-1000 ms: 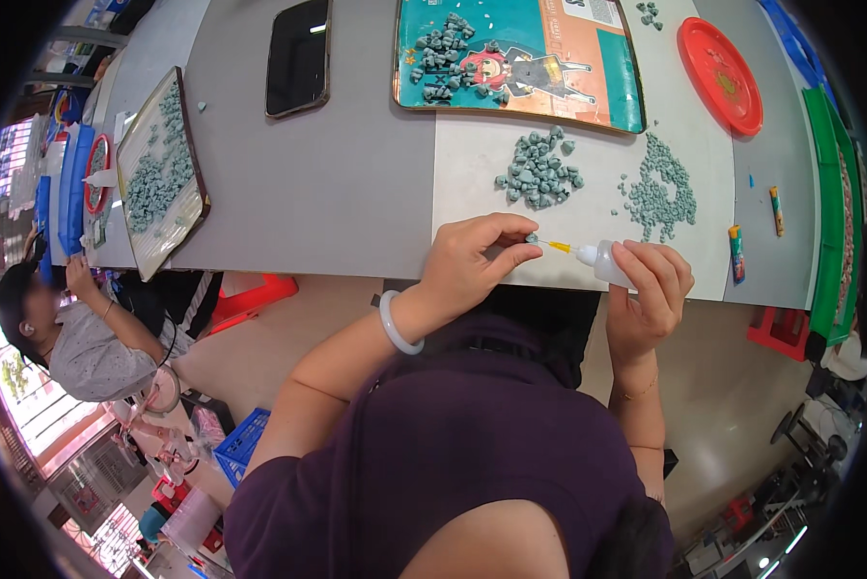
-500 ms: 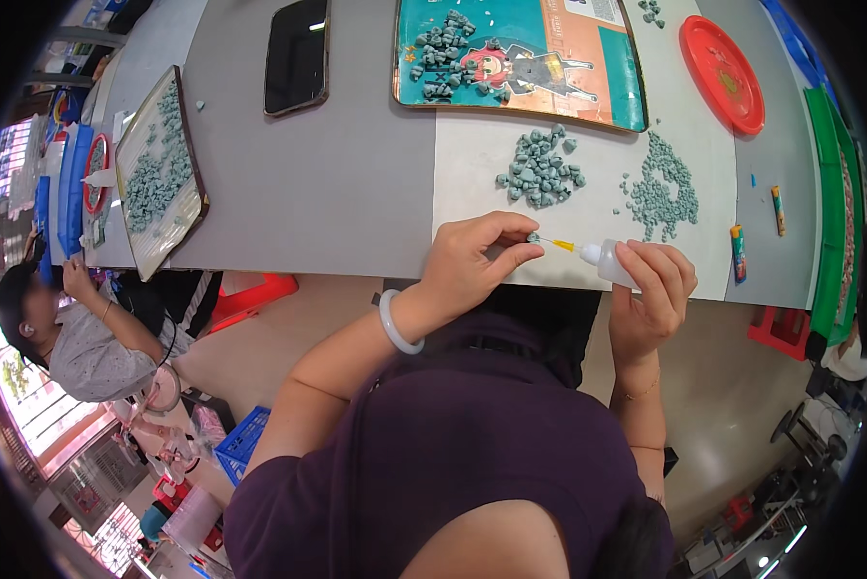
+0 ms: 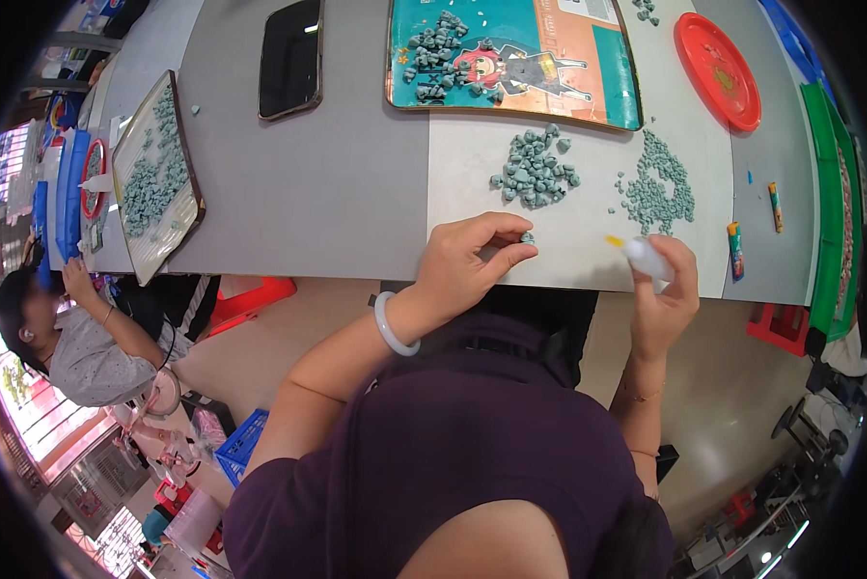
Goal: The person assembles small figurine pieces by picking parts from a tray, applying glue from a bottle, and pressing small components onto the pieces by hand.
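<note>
Between thumb and forefinger, my left hand pinches a small grey-green piece just above the table's near edge. My right hand is closed round a white squeeze bottle with a yellow needle tip, held tilted and apart from the piece. Beyond my left hand lies a heap of larger grey-green pieces. A spread of smaller grey-green bits lies past the bottle.
A picture-covered tray holds more pieces at the back. Around it are a black phone, a red plate, small tubes and a green bin. At left, a person sits beside another tray.
My right hand has drawn the bottle away to the right, so its needle tip no longer meets the piece. My left hand keeps its pinch. The whole view has shifted slightly.
</note>
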`<state>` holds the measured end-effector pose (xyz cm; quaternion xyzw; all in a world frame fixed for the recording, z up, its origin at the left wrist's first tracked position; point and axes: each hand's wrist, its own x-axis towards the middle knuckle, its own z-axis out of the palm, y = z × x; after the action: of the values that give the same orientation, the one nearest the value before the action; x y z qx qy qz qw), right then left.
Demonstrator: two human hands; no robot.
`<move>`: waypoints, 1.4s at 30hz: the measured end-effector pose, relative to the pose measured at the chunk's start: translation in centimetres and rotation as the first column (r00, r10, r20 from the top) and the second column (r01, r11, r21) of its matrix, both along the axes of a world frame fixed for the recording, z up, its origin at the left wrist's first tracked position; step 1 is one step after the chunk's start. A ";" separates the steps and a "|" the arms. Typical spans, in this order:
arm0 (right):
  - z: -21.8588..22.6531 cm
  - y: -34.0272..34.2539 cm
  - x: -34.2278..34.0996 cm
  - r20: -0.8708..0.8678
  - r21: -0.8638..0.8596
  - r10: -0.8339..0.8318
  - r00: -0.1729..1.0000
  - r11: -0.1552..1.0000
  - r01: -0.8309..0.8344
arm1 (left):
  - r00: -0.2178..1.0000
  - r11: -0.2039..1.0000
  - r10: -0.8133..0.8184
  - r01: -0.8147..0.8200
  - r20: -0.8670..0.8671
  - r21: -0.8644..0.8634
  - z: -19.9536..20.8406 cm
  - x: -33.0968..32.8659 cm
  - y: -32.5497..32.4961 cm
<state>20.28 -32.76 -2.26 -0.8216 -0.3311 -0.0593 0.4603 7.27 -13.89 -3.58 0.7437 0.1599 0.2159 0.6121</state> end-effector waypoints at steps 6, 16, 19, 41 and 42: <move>-2.9 -4.1 2.8 -0.350 0.142 -0.128 0.928 0.972 0.188 | 1.000 0.998 -0.015 0.015 -0.011 0.067 0.3 0.1 0.1; -1.4 0.2 0.0 0.179 -0.049 -0.005 0.984 0.999 0.014 | 0.999 0.999 -0.005 0.007 -0.046 0.035 0.0 -0.1 -0.2; -0.7 3.5 0.1 -0.044 -0.130 -0.085 0.995 0.988 0.079 | 1.000 0.999 -0.001 0.002 -0.030 0.034 0.0 0.0 -0.2; -0.3 3.0 0.8 -0.185 -0.186 0.184 0.965 0.958 -0.219 | 1.000 0.997 -0.027 0.028 -0.013 0.070 0.4 0.0 0.1; -0.6 3.0 0.8 -0.130 -0.211 0.213 0.968 0.948 -0.237 | 0.999 0.997 -0.029 0.030 -0.018 0.075 0.4 0.1 0.1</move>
<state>21.12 -29.73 -2.82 -0.8272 -0.4022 0.0750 0.3851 7.34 -13.76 -3.16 0.7703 0.1458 0.2065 0.5854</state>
